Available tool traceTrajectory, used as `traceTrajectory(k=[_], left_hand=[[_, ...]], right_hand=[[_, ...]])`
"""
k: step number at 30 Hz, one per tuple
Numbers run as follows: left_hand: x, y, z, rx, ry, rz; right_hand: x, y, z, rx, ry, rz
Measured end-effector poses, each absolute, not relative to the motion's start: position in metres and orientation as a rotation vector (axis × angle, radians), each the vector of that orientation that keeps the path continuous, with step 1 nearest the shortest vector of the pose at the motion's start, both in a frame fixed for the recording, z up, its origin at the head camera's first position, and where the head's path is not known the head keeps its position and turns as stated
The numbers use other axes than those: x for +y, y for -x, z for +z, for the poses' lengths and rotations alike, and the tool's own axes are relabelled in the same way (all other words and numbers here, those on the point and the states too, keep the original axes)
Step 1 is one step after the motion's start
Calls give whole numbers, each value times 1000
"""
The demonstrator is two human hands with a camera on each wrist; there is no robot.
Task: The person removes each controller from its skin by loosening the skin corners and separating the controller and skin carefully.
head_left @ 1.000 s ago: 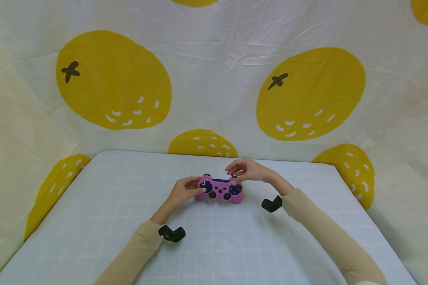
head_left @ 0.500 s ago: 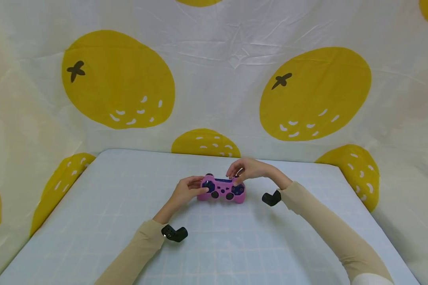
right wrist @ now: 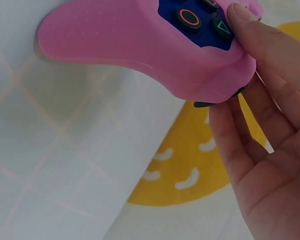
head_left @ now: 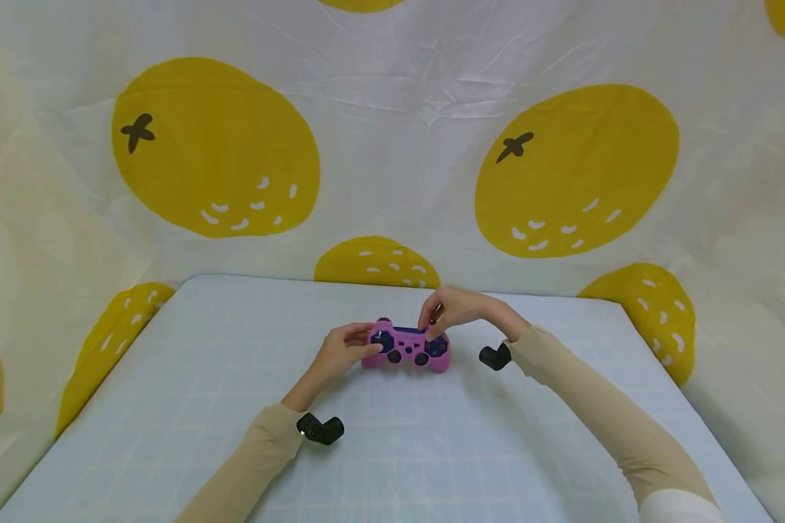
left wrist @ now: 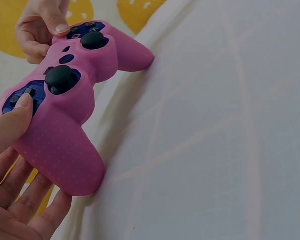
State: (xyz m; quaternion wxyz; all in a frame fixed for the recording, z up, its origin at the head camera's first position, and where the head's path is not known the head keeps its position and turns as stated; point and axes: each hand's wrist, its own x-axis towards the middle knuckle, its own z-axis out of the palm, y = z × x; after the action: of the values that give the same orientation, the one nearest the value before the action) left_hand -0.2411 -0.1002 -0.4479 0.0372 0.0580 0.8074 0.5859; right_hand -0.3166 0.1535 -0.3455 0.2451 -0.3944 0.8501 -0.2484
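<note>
A game controller (head_left: 400, 343) in a pink silicone cover is tilted up on the table, its dark blue face and black sticks toward me. My left hand (head_left: 333, 356) holds its left end. In the left wrist view the thumb lies over the directional pad, with the fingers (left wrist: 21, 192) spread beneath the left grip. At the upper right edge, my right hand (head_left: 456, 307) pinches the controller. The right wrist view shows that thumb (right wrist: 262, 37) beside the triangle button and the fingers behind the shoulder buttons. Whether they hold the cover alone cannot be told.
A pale blue checked cloth covers the table (head_left: 379, 450). Behind and at the sides hangs a white curtain (head_left: 392, 167) with large yellow fruit prints. Black wrist cameras (head_left: 320, 429) sit on both forearms.
My right hand's fingers have drawn in toward the thumb at the controller's upper right edge, and its wrist has shifted slightly. The left hand keeps its hold, and the controller stays nearly still.
</note>
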Motion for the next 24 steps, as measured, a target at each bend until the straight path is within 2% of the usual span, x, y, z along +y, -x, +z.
traceTrajectory(k=[5, 12, 18, 24], left_hand=[[-101, 242, -450, 2489, -174, 1792], [-101, 242, -450, 2501, -177, 1779], [-101, 241, -448, 2512, -170, 1762], [-102, 242, -445, 2532, -291, 1634]], right_hand=[[152, 315, -343, 2339, 1107, -663], [153, 317, -346, 2314, 1299, -645], [146, 314, -341, 2362, 1263, -491], [138, 314, -335, 2294, 1321, -335]])
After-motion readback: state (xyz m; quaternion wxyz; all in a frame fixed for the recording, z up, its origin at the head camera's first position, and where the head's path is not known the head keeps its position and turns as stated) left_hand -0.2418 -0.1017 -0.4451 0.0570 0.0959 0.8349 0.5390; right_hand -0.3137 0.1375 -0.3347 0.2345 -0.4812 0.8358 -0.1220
